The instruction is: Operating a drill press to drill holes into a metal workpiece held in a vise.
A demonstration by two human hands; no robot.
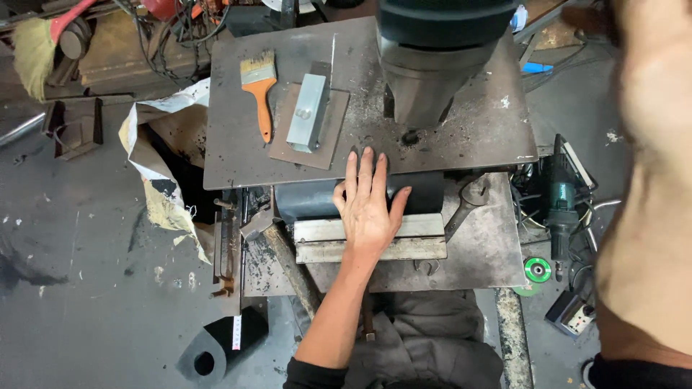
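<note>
My left hand (pixel 367 205) lies flat, fingers apart, on a dark curved metal piece (pixel 306 202) and on two pale steel angle bars (pixel 407 240) at the near edge of the steel machine table (pixel 468 130). Its fingertips reach the table's edge below the drill press head (pixel 432 57). My right arm (pixel 649 180) rises along the right side, blurred. The hand itself sits at the top edge and its grip is unclear. On the table lie an orange-handled paintbrush (pixel 261 86) and a grey metal block (pixel 308 112) on a brown flat plate (pixel 285 148).
A wrench (pixel 468 205) lies on the lower bench right of the bars. A green angle grinder (pixel 561 209), a green disc (pixel 538 270) and a power strip (pixel 569 313) are at the right. A torn paper sack (pixel 162 166) and a broom (pixel 32 50) are at the left.
</note>
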